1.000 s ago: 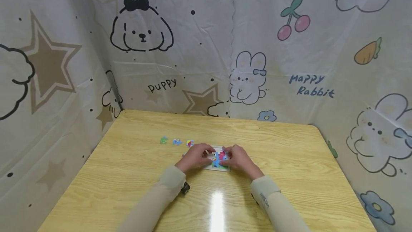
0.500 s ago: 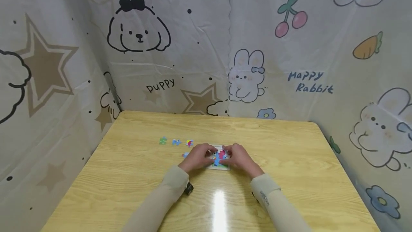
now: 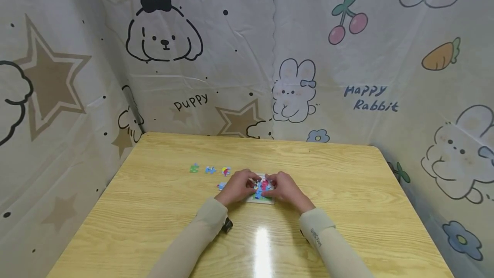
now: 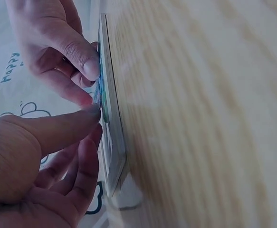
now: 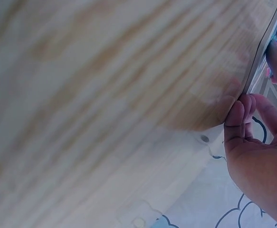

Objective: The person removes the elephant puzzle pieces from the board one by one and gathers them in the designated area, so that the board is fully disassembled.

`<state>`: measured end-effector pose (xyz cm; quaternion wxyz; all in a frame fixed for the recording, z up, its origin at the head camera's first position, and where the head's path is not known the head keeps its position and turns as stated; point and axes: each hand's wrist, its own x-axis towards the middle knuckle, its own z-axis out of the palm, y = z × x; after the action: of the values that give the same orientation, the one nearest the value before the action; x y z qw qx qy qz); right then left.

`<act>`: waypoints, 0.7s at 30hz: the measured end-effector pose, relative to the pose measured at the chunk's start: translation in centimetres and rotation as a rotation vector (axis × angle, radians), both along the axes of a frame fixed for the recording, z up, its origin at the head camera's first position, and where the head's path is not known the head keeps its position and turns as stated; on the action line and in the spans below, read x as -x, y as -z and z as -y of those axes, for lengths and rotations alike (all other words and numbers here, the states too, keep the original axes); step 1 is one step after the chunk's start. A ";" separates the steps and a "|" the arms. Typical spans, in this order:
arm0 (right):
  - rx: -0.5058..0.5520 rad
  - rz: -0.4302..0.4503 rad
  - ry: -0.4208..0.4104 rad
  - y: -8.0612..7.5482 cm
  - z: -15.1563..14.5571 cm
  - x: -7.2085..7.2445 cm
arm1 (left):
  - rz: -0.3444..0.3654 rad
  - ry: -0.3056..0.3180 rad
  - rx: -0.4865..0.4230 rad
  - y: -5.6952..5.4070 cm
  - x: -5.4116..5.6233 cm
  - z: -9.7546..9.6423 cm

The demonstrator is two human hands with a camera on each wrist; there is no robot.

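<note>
A small jigsaw puzzle tray (image 3: 260, 201) lies flat on the table, with blue, pink and green puzzle pieces (image 3: 263, 185) in it. From the left, my left hand (image 3: 240, 187) pinches a puzzle piece at the tray's surface, thumb toward me and fingers curled beyond. My right hand (image 3: 284, 188) mirrors it from the right, thumb and fingers on the pieces. In the left wrist view the tray (image 4: 114, 137) appears edge-on, with both thumbs meeting a thin coloured piece on its face. The fingers hide much of that piece. Right-hand fingertips (image 5: 243, 107) rest by the tray's edge in the right wrist view.
Left of the tray lie loose puzzle pieces: a green one (image 3: 194, 168), a blue one (image 3: 210, 170), a yellow-red one (image 3: 225, 170) and a blue one (image 3: 221, 185) partly behind my left hand. Printed cloth (image 3: 231, 55) walls stand around the wooden table (image 3: 332, 175).
Both hands stay at the tray with small finger movements. The left hand has edged toward the right, and more of the loose blue piece beside it shows. The head view has shifted slightly.
</note>
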<state>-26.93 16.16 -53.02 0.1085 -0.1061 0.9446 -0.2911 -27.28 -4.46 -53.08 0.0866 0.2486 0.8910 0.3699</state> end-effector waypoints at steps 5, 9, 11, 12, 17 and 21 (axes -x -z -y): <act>-0.003 -0.009 -0.005 0.0 0.0 0.1 | 0.033 0.008 -0.043 -0.1 0.0 0.0; -0.002 -0.012 -0.008 0.2 0.0 0.2 | 0.039 0.006 -0.056 0.0 0.1 0.0; -0.001 -0.013 -0.010 0.2 0.0 0.2 | 0.038 0.004 -0.058 0.1 0.1 0.1; -0.002 -0.016 -0.011 0.2 0.0 0.2 | 0.038 0.002 -0.059 0.2 0.1 0.1; -0.003 -0.017 -0.007 0.2 0.0 0.1 | 0.034 0.004 -0.064 0.2 0.1 0.3; -0.003 -0.006 -0.001 0.1 0.0 0.1 | 0.036 0.000 -0.089 0.1 0.0 0.6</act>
<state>-27.01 16.16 -53.12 0.1060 -0.1070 0.9453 -0.2892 -27.28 -5.04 -53.17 0.0917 0.2452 0.8720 0.4136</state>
